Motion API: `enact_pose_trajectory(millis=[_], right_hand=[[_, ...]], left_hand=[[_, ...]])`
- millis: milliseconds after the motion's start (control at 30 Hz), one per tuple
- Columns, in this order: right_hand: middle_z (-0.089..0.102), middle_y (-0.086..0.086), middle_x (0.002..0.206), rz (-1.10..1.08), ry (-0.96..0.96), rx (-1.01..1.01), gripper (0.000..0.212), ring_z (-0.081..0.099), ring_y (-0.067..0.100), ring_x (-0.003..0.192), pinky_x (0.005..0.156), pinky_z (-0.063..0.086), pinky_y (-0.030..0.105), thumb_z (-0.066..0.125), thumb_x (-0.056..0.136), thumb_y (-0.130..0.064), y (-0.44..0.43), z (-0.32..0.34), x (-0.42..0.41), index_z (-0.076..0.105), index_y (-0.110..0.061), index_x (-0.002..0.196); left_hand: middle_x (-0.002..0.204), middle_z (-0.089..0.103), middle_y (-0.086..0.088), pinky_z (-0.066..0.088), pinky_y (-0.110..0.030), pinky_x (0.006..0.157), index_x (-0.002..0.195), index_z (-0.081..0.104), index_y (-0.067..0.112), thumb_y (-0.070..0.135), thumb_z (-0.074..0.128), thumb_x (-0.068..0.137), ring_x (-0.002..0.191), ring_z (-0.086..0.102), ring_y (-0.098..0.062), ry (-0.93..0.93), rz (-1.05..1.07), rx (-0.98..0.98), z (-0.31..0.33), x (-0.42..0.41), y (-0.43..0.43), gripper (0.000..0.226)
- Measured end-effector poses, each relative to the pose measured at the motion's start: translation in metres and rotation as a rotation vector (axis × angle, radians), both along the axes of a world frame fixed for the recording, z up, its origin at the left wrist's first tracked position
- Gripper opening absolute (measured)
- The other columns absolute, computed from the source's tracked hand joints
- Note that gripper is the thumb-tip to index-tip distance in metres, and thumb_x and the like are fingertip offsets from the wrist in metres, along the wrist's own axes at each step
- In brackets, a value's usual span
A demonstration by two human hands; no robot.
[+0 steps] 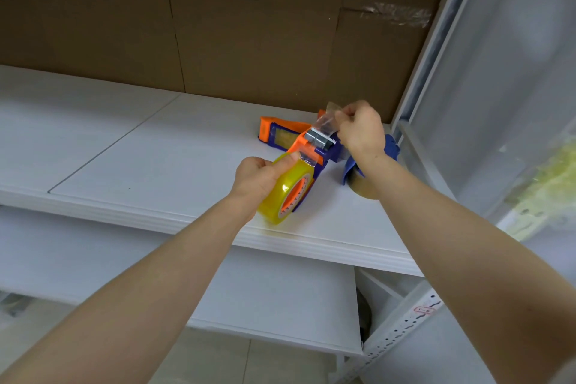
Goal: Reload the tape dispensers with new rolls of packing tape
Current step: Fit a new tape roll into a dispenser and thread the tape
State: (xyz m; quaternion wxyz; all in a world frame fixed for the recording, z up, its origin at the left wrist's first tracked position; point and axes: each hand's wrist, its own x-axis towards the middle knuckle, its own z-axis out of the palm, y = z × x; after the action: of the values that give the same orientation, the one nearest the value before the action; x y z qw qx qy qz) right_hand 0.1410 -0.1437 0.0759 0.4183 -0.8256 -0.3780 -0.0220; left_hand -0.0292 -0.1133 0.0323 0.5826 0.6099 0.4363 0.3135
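Head view: left hand point(254, 176) grips the roll point(285, 193) in the dispenser point(314, 146); right hand point(361, 129) pinches the tape end point(325, 123) above the shelf point(156, 159).

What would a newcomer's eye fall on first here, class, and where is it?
The bright yellow tape roll, on an orange-and-purple dispenser near the front edge of the white shelf, held by the left hand. Just behind it, the right hand pinches a clear tape strip.
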Motion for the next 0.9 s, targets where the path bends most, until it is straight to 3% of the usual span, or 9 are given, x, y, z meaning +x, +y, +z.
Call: enact_pose_trajectory(millis=[133, 267, 433, 667, 733, 800, 900], right_hand=[[0.059, 0.005, 0.093, 0.024, 0.150, -0.010, 0.016, 0.056, 0.020, 0.086, 0.071, 0.048, 0.036, 0.048, 0.095, -0.025, -0.001, -0.005, 0.003, 0.057, -0.012, 0.099], [0.055, 0.006, 0.068, 0.056, 0.476, 0.082, 0.023, 0.045, 0.016, 0.057, 0.050, 0.038, 0.029, 0.058, 0.088, -0.016, -0.003, 0.001, 0.006, 0.056, -0.011, 0.065], [0.052, 0.002, 0.059, 0.106, 0.969, 0.028, 0.005, 0.043, 0.008, 0.042, 0.039, 0.031, 0.019, 0.058, 0.085, -0.009, -0.010, -0.018, 0.003, 0.060, -0.008, 0.080], [0.064, 0.002, 0.077, 0.177, 1.415, 0.057, 0.019, 0.058, 0.014, 0.071, 0.066, 0.044, 0.024, 0.058, 0.083, -0.033, -0.013, -0.035, -0.014, 0.060, -0.014, 0.084], [0.063, 0.004, 0.078, 0.160, 1.414, 0.028, 0.016, 0.057, 0.014, 0.069, 0.063, 0.045, 0.024, 0.057, 0.085, -0.028, -0.012, -0.037, -0.016, 0.058, -0.014, 0.092], [0.062, 0.005, 0.076, 0.123, 1.185, -0.006, 0.018, 0.055, 0.014, 0.064, 0.057, 0.045, 0.025, 0.055, 0.087, -0.015, -0.009, -0.035, -0.013, 0.059, -0.011, 0.104], [0.067, 0.007, 0.084, 0.077, 0.833, 0.178, 0.021, 0.062, 0.016, 0.070, 0.061, 0.051, 0.025, 0.054, 0.090, -0.011, -0.001, -0.017, -0.006, 0.063, -0.004, 0.107]], left_hand=[[0.075, 0.062, 0.003, 0.049, -0.025, 0.065, 0.072, 0.053, 0.018, 0.054, 0.065, 0.077, 0.070, 0.060, -0.012, 0.035, 0.021, 0.042, -0.004, 0.001, 0.001, 0.038], [0.071, 0.063, 0.002, 0.049, -0.024, 0.062, 0.068, 0.054, 0.017, 0.056, 0.063, 0.078, 0.068, 0.061, -0.012, 0.065, 0.081, 0.097, -0.011, 0.000, 0.004, 0.042], [0.076, 0.067, -0.002, 0.052, -0.029, 0.069, 0.073, 0.057, 0.015, 0.055, 0.060, 0.081, 0.072, 0.064, -0.016, 0.041, 0.117, 0.124, -0.020, -0.001, 0.006, 0.041], [0.070, 0.065, 0.002, 0.052, -0.025, 0.063, 0.070, 0.057, 0.017, 0.051, 0.060, 0.083, 0.066, 0.063, -0.012, 0.000, 0.129, 0.147, -0.026, -0.002, 0.009, 0.036], [0.069, 0.064, 0.003, 0.050, -0.022, 0.060, 0.070, 0.056, 0.019, 0.051, 0.060, 0.083, 0.064, 0.062, -0.010, 0.001, 0.134, 0.146, -0.026, -0.003, 0.009, 0.035], [0.070, 0.063, 0.004, 0.049, -0.020, 0.058, 0.070, 0.056, 0.020, 0.051, 0.059, 0.083, 0.065, 0.061, -0.009, 0.001, 0.134, 0.138, -0.025, -0.003, 0.009, 0.034], [0.070, 0.061, 0.006, 0.048, -0.021, 0.060, 0.069, 0.053, 0.022, 0.050, 0.058, 0.084, 0.066, 0.059, -0.008, 0.007, 0.141, 0.131, -0.023, -0.002, 0.010, 0.033]])
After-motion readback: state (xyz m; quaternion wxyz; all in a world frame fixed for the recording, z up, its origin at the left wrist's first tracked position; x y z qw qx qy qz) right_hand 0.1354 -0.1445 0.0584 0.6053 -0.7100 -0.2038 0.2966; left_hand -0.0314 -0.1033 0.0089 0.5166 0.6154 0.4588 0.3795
